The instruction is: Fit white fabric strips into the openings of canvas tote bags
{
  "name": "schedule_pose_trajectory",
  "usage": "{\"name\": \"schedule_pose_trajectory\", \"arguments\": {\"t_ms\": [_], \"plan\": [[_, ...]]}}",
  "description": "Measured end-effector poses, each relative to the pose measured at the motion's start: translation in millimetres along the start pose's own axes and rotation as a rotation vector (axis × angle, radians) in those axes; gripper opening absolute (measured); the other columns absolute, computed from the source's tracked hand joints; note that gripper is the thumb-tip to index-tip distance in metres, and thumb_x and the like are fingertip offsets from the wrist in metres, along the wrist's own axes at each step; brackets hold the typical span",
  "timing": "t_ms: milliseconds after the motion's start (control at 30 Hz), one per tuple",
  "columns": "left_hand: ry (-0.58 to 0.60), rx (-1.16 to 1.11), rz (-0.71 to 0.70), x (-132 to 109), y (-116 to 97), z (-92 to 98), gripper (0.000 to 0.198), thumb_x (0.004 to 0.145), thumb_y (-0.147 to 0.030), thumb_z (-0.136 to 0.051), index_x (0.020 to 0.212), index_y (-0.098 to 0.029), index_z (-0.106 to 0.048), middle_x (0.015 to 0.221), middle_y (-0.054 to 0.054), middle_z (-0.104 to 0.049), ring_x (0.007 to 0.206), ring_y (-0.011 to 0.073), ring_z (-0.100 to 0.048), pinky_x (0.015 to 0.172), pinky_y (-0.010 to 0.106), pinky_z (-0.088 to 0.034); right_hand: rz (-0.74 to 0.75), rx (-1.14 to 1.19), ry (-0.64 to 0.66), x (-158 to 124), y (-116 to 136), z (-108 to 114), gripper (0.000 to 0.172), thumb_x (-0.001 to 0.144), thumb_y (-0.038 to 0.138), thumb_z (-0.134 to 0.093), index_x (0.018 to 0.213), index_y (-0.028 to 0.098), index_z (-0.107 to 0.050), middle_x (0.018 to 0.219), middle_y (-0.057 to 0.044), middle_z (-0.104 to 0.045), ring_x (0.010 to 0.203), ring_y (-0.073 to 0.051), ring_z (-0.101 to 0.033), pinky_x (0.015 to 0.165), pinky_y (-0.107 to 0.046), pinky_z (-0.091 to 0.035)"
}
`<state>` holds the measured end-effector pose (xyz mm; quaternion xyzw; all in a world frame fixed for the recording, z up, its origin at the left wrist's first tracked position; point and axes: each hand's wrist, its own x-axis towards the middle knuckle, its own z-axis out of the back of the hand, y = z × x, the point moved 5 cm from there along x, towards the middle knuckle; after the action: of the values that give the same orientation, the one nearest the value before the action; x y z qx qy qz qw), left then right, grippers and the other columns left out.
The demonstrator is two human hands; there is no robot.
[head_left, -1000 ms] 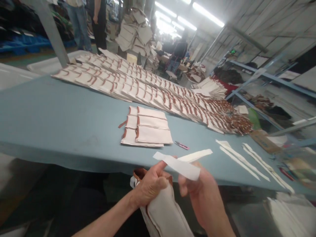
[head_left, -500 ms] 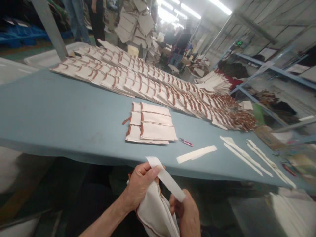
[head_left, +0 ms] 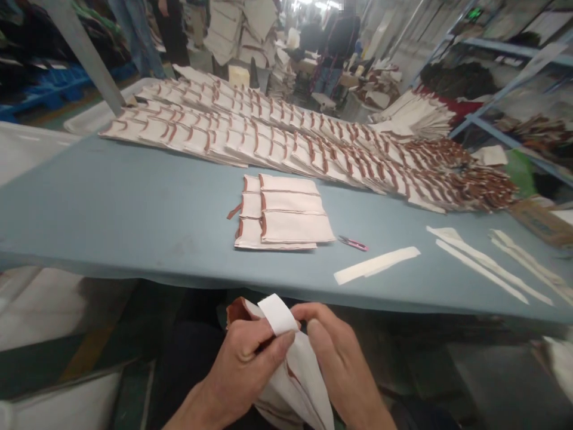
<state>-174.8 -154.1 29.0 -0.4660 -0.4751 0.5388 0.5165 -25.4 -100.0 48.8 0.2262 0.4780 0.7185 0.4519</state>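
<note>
My left hand (head_left: 250, 361) is closed, its thumb and forefinger pinching a white strip (head_left: 278, 313) against a cream cloth piece (head_left: 289, 388) with brown edging. The cloth hangs folded below the table's front edge, over my lap. My right hand (head_left: 338, 352) is closed at the strip's right side, its fingertips curled at the edge of strip and cloth. The strip bends over there, and its far end is hidden behind the fingers. Beyond my hands lies a small stack of cream pieces with brown edges (head_left: 293, 218). Pink-handled thread snips (head_left: 353, 243) rest to its right.
Several loose cream strips (head_left: 378, 264) lie on the blue-green table (head_left: 134, 209) toward the right. Long overlapping rows of brown-edged cream pieces (head_left: 268, 140) run along its far side. A cardboard box (head_left: 544, 221) sits at the right end. People stand in the background.
My right hand has moved up and in toward the left hand. The strip, stretched out between the hands before, now bends over at the cloth. The view has tilted down a little.
</note>
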Motion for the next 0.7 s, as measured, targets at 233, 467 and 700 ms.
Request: {"name": "schedule_pose_trajectory", "arguments": {"t_ms": [233, 467, 700], "plan": [[-0.073, 0.067, -0.076, -6, 1, -0.8, 0.035, 0.097, -0.025, -0.057, 0.067, -0.012, -0.068, 0.061, -0.001, -0.061, 0.055, 0.0095, -0.055, 0.057, 0.017, -0.042, -0.007, 0.180, -0.002, 15, 25, -36, 0.031, 0.099, 0.042, -0.055, 0.090, 0.018, -0.072, 0.083, -0.003, -0.073, 0.075, -0.016, -0.067, 0.070, -0.025, -0.048], [-0.126, 0.034, 0.069, -20, 11, 1.3, 0.036, 0.101, -0.043, -0.055, 0.078, -0.017, -0.064, 0.062, -0.003, -0.055, 0.055, 0.0105, -0.048, 0.054, 0.020, -0.038, -0.096, 0.445, -0.010, 17, 10, -43, 0.038, 0.100, 0.049, -0.055, 0.090, 0.016, -0.072, 0.081, -0.005, -0.073, 0.075, -0.017, -0.065, 0.070, -0.026, -0.050], [-0.432, -0.098, 0.203, -27, 24, 13.7, 0.062, 0.099, -0.075, -0.032, 0.066, -0.023, -0.041, 0.060, -0.006, -0.035, 0.053, 0.0128, -0.030, 0.048, 0.025, -0.029, -0.241, 0.558, -0.166, 8, -63, -53, 0.051, 0.094, 0.064, -0.060, 0.073, 0.018, -0.060, 0.063, 0.002, -0.059, 0.052, -0.010, -0.049, 0.055, -0.023, -0.041]]}}
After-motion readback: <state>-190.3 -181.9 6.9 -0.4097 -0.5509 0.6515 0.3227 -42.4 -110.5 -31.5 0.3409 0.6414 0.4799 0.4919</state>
